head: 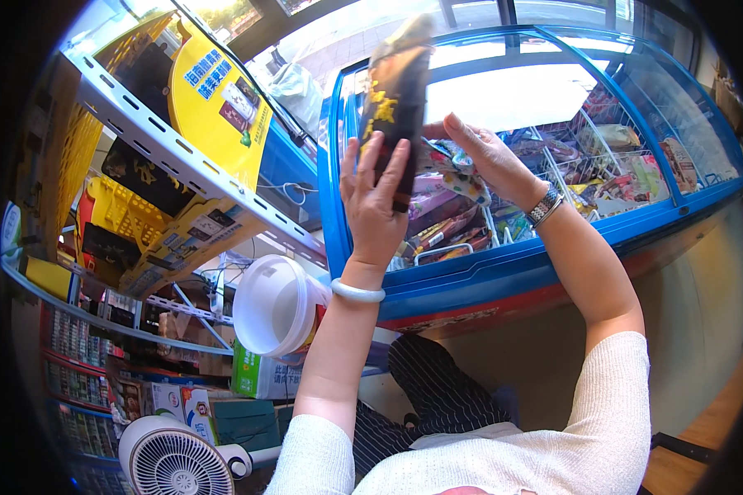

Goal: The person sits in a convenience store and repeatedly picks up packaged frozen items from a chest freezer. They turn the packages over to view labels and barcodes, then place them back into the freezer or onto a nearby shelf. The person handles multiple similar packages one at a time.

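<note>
My left hand (pixel 374 195), with a pale bangle on its wrist, grips the lower part of a tall dark package (pixel 399 105) bearing yellow writing. The package stands nearly upright over the left end of a blue chest freezer (pixel 470 281), and its top is blurred. Just to the right, my right hand (pixel 489 154) holds a crumpled cloth (pixel 455 161) with a colourful pattern, close to the package's side. Part of the cloth and some fingers of that hand are hidden. Beneath both hands, wrapped frozen treats (pixel 449 229) lie inside the freezer under its clear cover.
Left of the freezer stands a white perforated metal rack (pixel 179 145) with yellow display boxes (pixel 220 93). A white plastic bucket (pixel 272 306) is beside my left forearm. Below are cartons (pixel 244 421) and a white fan (pixel 176 461). Wire dividers (pixel 551 164) separate the freezer's goods.
</note>
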Demonstrator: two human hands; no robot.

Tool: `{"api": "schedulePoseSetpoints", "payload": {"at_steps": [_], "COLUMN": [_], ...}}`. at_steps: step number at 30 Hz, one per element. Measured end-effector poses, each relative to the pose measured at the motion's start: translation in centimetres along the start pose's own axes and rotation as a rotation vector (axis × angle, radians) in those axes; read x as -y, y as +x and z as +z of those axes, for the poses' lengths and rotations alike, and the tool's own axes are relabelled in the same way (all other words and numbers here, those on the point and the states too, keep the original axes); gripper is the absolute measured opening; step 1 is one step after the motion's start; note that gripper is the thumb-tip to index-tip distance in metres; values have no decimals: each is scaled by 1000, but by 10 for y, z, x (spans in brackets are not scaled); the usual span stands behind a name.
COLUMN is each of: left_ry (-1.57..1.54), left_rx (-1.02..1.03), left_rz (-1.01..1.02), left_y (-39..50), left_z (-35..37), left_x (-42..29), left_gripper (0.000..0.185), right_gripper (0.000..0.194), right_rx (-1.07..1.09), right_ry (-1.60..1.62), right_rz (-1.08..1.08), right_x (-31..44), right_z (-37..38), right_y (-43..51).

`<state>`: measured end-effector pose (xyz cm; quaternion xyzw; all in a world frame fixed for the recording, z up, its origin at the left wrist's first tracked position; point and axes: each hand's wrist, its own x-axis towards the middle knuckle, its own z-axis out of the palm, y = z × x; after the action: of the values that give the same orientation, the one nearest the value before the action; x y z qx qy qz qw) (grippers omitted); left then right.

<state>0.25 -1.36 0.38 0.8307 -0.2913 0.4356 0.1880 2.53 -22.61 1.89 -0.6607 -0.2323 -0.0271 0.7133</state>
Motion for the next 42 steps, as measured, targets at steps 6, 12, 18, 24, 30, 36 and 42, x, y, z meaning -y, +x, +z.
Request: {"api": "schedulePoseSetpoints", "payload": {"at_steps": [6, 12, 18, 24, 30, 36, 42], "left_ry": [58, -58, -524, -1360, -1590, -1473, -1376], "left_rx": [158, 226, 53, -72, 17, -158, 11], "left_rz": [52, 30, -356, -901, -794, -846, -877], "left_y": [-1, -4, -5, -4, 4, 2, -4], "left_z": [3, 4, 4, 5, -3, -1, 7], "left_x": [-2, -5, 3, 3, 3, 7, 7], "left_gripper": [72, 72, 92, 73, 50, 40, 46], "right_gripper": [62, 30, 20, 20, 26, 22, 19], "right_rx": [-28, -105, -314, -166, -91, -302, -446], "right_ry": [-183, -149, 185, 294, -11, -99, 163], "right_rz": [57, 203, 180, 143, 198, 180, -88], "right_x": [-8, -19, -15, -9, -15, -19, -11], "right_z": [-2, -10, -18, -10, -6, -7, -9], "right_y": [2, 9, 10, 8, 9, 12, 5]}}
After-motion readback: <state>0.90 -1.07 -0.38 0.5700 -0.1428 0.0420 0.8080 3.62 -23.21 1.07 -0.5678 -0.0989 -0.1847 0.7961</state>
